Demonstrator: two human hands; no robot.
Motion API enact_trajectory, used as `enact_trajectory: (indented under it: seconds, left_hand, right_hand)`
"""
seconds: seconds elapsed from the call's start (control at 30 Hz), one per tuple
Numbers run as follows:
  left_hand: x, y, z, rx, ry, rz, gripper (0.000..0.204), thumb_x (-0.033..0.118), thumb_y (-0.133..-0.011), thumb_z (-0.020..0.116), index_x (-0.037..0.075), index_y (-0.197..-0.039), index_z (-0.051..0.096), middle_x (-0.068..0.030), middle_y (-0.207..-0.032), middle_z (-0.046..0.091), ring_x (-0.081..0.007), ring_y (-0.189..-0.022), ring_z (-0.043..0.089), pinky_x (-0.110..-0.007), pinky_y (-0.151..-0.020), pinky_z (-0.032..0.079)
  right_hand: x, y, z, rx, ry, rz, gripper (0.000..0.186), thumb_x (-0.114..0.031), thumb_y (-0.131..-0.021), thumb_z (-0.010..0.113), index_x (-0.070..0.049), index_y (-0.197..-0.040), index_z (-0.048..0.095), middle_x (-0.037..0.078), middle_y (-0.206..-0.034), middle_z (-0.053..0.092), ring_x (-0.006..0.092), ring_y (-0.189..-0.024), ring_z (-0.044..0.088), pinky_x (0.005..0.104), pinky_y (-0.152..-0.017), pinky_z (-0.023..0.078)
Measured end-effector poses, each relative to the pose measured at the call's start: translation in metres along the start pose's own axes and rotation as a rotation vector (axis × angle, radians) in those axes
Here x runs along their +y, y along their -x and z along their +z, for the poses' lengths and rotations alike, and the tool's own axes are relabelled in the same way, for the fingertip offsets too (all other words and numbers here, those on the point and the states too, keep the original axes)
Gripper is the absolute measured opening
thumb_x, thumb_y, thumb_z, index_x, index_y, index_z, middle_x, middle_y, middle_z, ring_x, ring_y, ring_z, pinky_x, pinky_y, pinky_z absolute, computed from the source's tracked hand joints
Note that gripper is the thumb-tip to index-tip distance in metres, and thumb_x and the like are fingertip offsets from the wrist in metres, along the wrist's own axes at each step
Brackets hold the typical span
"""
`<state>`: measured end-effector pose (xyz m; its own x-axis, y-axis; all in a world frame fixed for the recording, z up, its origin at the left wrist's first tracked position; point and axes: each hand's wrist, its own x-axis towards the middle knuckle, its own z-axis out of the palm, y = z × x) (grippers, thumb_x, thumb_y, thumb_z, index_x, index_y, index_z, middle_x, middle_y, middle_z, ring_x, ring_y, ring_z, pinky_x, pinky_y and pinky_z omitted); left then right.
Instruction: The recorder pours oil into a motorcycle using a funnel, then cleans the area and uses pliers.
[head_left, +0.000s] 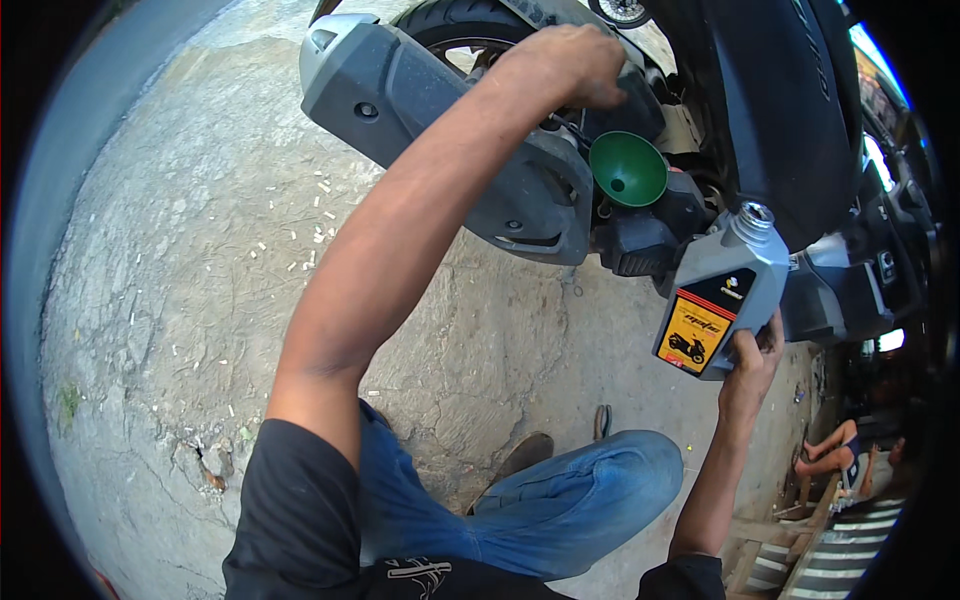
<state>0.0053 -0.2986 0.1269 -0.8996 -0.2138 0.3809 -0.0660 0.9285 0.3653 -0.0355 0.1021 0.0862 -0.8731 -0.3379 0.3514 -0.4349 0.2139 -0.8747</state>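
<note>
My left hand (585, 65) reaches to the scooter's rear, above the grey exhaust cover (375, 90) and rear tyre (450, 20), with curled fingers; what they grip, if anything, is hidden. A green funnel (628, 160) sits in the engine area just below that hand, its dark opening facing up. My right hand (755, 350) grips a grey oil bottle (765, 275) with a yellow and black label by its lower part. The bottle is upright with its silver-topped neck (753, 220) beside the black body panel (770, 100), below and right of the funnel.
Cracked concrete ground (160, 260) with small pale scraps lies around my bent legs in jeans (590, 500). A pair of pliers (603, 422) is on the ground past my knee. At right, another person (840, 460) sits on a wooden bench. Another wheel (620, 10) shows at the top.
</note>
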Motion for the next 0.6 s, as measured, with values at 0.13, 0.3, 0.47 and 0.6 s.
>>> enact_trajectory:
  seconds: [0.13, 0.3, 0.47, 0.6]
  left_hand:
    - [-0.009, -0.006, 0.036, -0.140, -0.115, -0.149, 0.043, 0.033, -0.088, 0.072, 0.005, -0.120, 0.078, -0.0179, -0.124, 0.075, -0.0343, -0.117, 0.072, -0.045, -0.098, 0.059]
    - [-0.015, -0.006, 0.066, -0.243, -0.011, -0.075, 0.051, 0.041, -0.094, 0.072, -0.001, -0.123, 0.074, -0.0259, -0.122, 0.073, -0.0395, -0.120, 0.069, -0.050, -0.103, 0.056]
    - [-0.027, -0.015, 0.084, -0.230, 0.077, 0.013, 0.045, 0.037, -0.094, 0.072, 0.000, -0.119, 0.076, -0.0278, -0.122, 0.072, -0.0410, -0.121, 0.068, -0.048, -0.104, 0.054]
    - [-0.041, -0.017, 0.092, -0.254, 0.177, 0.022, 0.041, 0.035, -0.094, 0.071, 0.003, -0.119, 0.078, -0.0244, -0.120, 0.074, -0.0409, -0.119, 0.068, -0.047, -0.103, 0.053]
  right_hand:
    - [-0.017, -0.001, 0.018, -0.038, 0.108, 0.044, 0.053, -0.007, -0.084, 0.067, 0.006, -0.135, 0.060, 0.010, -0.122, 0.067, 0.0200, -0.113, 0.061, 0.0325, -0.104, 0.043]
    - [-0.013, -0.012, 0.022, 0.002, 0.228, 0.096, 0.054, -0.008, -0.082, 0.071, 0.008, -0.132, 0.060, 0.012, -0.120, 0.066, 0.0205, -0.112, 0.061, 0.0324, -0.102, 0.045]
    - [-0.023, -0.027, 0.025, -0.068, 0.344, 0.077, 0.034, -0.009, -0.079, 0.072, 0.004, -0.110, 0.065, 0.002, -0.093, 0.061, 0.0122, -0.085, 0.057, 0.0262, -0.081, 0.046]
    - [-0.024, -0.038, 0.031, -0.109, 0.465, 0.010, 0.029, -0.012, -0.076, 0.073, 0.002, -0.100, 0.064, 0.000, -0.085, 0.056, 0.0102, -0.078, 0.052, 0.0254, -0.073, 0.043]
